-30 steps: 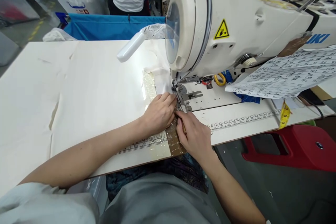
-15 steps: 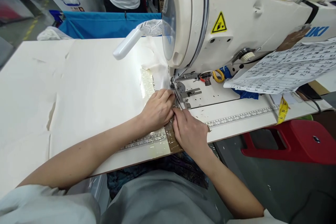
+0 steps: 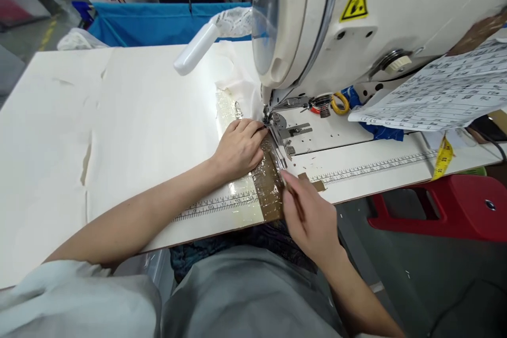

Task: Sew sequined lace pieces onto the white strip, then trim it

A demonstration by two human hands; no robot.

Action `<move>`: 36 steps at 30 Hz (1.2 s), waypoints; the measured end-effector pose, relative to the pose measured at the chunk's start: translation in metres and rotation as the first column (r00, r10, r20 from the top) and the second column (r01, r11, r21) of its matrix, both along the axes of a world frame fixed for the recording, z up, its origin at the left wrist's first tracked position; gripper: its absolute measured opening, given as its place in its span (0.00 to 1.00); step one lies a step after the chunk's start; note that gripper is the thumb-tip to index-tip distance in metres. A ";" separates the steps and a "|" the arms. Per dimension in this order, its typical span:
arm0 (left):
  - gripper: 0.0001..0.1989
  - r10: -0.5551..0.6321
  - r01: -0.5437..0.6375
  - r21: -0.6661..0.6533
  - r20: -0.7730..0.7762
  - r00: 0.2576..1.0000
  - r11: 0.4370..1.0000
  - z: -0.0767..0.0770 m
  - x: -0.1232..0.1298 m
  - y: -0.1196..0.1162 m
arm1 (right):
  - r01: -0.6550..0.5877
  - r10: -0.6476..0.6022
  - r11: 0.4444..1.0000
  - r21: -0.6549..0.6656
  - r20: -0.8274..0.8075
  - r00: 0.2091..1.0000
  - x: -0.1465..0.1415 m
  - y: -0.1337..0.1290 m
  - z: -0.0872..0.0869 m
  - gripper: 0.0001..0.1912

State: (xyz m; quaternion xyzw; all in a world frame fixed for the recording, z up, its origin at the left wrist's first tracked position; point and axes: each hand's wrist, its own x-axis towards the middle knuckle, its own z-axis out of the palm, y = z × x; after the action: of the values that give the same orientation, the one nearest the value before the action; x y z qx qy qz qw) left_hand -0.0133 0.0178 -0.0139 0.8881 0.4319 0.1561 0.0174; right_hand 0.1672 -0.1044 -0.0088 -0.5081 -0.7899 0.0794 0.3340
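Note:
My left hand point(image 3: 241, 149) lies on the machine bed, fingers curled and close together, its fingertips beside the presser foot point(image 3: 268, 115). Whatever is under those fingers is hidden. Thin white fabric point(image 3: 243, 88) lies bunched just behind the needle area. Below and to the right, my right hand point(image 3: 311, 214) is closed near the table's front edge. A narrow pale tip shows at its thumb and forefinger, too small to name. Between the hands runs a slim metal guide point(image 3: 278, 150) over brown tape point(image 3: 269, 190) on the table. The white sewing machine point(image 3: 297, 21) stands over this spot.
A printed ruler point(image 3: 222, 205) runs along the front edge. Scissors with a yellow handle point(image 3: 339, 103) lie under the machine arm. Right are printed sheets point(image 3: 435, 97), a yellow tape measure point(image 3: 442, 157) and a red stool point(image 3: 467, 206). Behind hangs a blue cloth bin point(image 3: 158, 24); a person sits beyond.
My right hand has drawn away from the needle area, down and right, apart from my left hand. My left hand stays by the presser foot. The view has shifted closer to the machine.

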 end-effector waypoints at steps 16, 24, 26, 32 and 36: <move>0.20 0.161 -0.145 -0.092 0.215 0.963 0.985 -0.022 0.000 0.018 | -0.196 0.155 0.880 -0.433 -0.128 0.980 0.044 -0.015 -0.141 0.17; 0.17 0.176 -0.160 -0.088 0.231 0.957 0.983 -0.022 -0.005 0.003 | -0.471 0.419 0.722 -0.508 -0.221 0.881 0.008 -0.087 -0.129 0.16; 0.18 0.162 -0.142 -0.100 0.229 0.960 0.985 -0.015 -0.006 -0.021 | -0.510 0.438 0.690 -0.514 -0.266 0.859 0.014 -0.122 -0.109 0.17; 0.19 -0.026 0.106 -0.151 0.457 0.889 0.983 0.004 -0.008 -0.148 | -0.536 0.223 0.739 -0.407 -0.604 0.765 0.043 -0.160 -0.033 0.13; 0.22 -0.030 0.396 -0.410 0.663 0.748 0.822 -0.029 0.003 -0.215 | -0.581 0.136 0.723 -0.373 -0.748 0.649 0.041 -0.130 -0.013 0.12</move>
State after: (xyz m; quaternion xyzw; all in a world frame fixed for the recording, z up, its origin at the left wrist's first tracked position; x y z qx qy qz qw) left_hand -0.0102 -0.1975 -0.0427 0.7883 0.3174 0.3164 0.4216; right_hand 0.2085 -0.2343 -0.0216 -0.3424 -0.6362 0.5647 0.3990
